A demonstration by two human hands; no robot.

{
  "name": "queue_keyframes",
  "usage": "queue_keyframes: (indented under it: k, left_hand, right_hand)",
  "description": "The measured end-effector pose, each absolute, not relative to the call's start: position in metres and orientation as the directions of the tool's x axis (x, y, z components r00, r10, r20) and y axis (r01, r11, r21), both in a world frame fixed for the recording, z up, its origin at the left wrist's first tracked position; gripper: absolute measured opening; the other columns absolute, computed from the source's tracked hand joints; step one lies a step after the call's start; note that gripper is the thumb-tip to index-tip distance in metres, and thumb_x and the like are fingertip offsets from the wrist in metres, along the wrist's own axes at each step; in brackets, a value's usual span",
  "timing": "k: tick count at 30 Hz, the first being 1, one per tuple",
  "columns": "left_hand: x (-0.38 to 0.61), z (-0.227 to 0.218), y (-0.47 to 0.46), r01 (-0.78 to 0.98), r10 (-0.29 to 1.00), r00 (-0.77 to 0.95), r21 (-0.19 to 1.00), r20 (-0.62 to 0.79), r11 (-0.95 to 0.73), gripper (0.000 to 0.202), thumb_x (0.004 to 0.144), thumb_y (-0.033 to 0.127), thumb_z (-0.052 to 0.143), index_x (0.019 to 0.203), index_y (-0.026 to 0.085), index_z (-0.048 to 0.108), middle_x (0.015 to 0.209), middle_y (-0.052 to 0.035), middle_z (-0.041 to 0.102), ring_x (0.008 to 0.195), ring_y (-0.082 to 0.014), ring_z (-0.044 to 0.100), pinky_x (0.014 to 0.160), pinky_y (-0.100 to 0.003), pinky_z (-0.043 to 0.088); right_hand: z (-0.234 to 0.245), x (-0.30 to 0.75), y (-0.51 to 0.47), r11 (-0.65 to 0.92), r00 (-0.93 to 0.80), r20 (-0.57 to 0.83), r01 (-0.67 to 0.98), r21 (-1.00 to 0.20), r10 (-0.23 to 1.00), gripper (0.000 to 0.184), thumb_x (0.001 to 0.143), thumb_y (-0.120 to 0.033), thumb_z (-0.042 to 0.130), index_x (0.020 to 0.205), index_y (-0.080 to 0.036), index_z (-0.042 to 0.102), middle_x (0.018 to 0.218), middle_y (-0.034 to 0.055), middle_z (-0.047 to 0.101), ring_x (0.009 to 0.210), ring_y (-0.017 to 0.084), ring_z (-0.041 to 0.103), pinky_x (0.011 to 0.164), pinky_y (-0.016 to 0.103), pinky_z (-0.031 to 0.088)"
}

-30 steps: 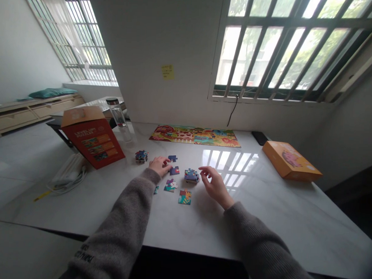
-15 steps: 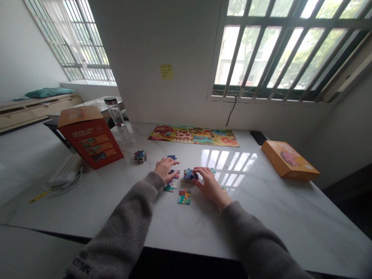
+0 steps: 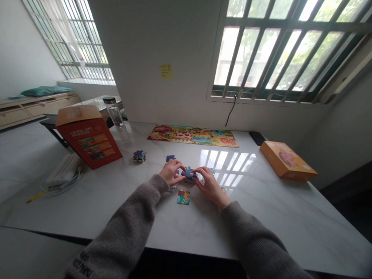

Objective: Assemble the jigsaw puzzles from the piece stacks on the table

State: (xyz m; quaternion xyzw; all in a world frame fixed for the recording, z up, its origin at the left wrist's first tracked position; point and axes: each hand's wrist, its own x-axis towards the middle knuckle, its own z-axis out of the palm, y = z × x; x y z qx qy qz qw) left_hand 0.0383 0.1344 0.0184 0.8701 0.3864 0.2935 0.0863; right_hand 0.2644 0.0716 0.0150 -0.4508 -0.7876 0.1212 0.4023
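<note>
White marble tabletop (image 3: 262, 229) stretching under barred windows, open room lying toward the near edge and the right. At left, red puzzle box (image 3: 89, 139) standing tilted beside a small stack of pieces (image 3: 139, 156). Along the far edge, assembled jigsaw (image 3: 192, 135) lying flat. Centre, left hand (image 3: 172, 172) and right hand (image 3: 210, 185) meeting, fingers curled and pressing on a blue puzzle piece (image 3: 188, 173), just beyond a loose piece (image 3: 183, 198). At right, orange box (image 3: 288, 160) lying flat.

tabletop (image 3: 262, 225): glossy polished stone | puzzle piece (image 3: 183, 198): matt card | sleeve (image 3: 255, 241): rough knit | bottle (image 3: 113, 111): smooth clear glass
</note>
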Motion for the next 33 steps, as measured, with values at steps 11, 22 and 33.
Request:
queue_keyframes:
  k: [11, 22, 33]
  left_hand:
    - [0.008, 0.014, 0.143, 0.822, 0.868, 0.482, 0.284, 0.118, -0.494, 0.048, 0.075, 0.029, 0.072, 0.121, 0.025, 0.061, 0.123, -0.0070, 0.065, 0.115, -0.0299, 0.055, 0.096, -0.043, 0.043]
    - [0.014, 0.012, 0.144, 0.779, 0.827, 0.545, 0.281, 0.137, -0.560, 0.032, 0.078, 0.027, 0.072, 0.110, 0.023, 0.067, 0.111, -0.0056, 0.068, 0.107, -0.0273, 0.056, 0.098, -0.040, 0.045]
    - [0.023, 0.018, 0.132, 0.803, 0.846, 0.517, 0.269, 0.131, -0.532, 0.040, 0.087, 0.034, 0.063, 0.125, 0.022, 0.062, 0.117, -0.0092, 0.066, 0.113, -0.0296, 0.055, 0.097, -0.042, 0.045]
  right_hand:
    - [0.016, 0.276, 0.074, 0.526, -0.210, 0.521, 0.617, -0.585, 0.827, 0.023, 0.094, -0.020, 0.054, 0.115, -0.024, 0.062, 0.110, 0.0082, 0.064, 0.108, 0.026, 0.057, 0.096, 0.044, 0.047]
    - [0.004, 0.258, 0.090, 0.529, -0.255, 0.511, 0.678, -0.511, 0.821, 0.029, 0.090, -0.026, 0.067, 0.118, -0.024, 0.061, 0.113, 0.0082, 0.065, 0.107, 0.027, 0.057, 0.094, 0.043, 0.047]
    - [0.016, 0.261, 0.081, 0.523, -0.267, 0.561, 0.770, -0.366, 0.784, 0.018, 0.092, -0.027, 0.065, 0.109, -0.025, 0.065, 0.105, 0.0074, 0.073, 0.101, 0.028, 0.062, 0.089, 0.044, 0.045]
